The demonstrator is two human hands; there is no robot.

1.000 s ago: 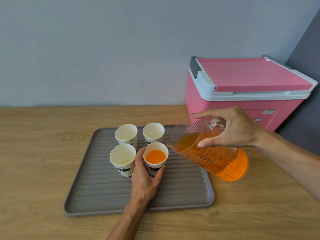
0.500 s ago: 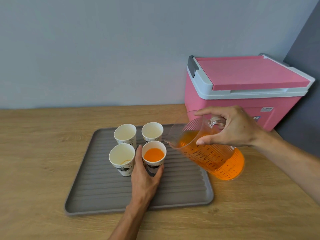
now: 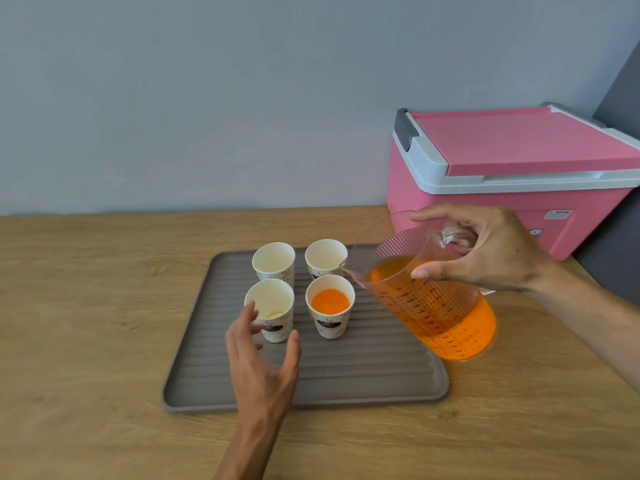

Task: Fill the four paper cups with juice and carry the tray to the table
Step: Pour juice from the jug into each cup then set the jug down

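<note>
orange juice fills one near cup (image 3: 330, 304); three remain. right hand (image 3: 485, 251) grips tilted jug (image 3: 429, 292); left hand (image 3: 259, 355), fingers spread, nears next cup (image 3: 270, 308): steady, pour.

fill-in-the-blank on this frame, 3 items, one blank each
1. The juice in the jug is ____ in colour.
2. Of the four cups, ____ is well filled with juice.
3. The jug is held by the ____ hand.
4. The cooler lid is ____.

Missing: orange; one; right; pink
</note>
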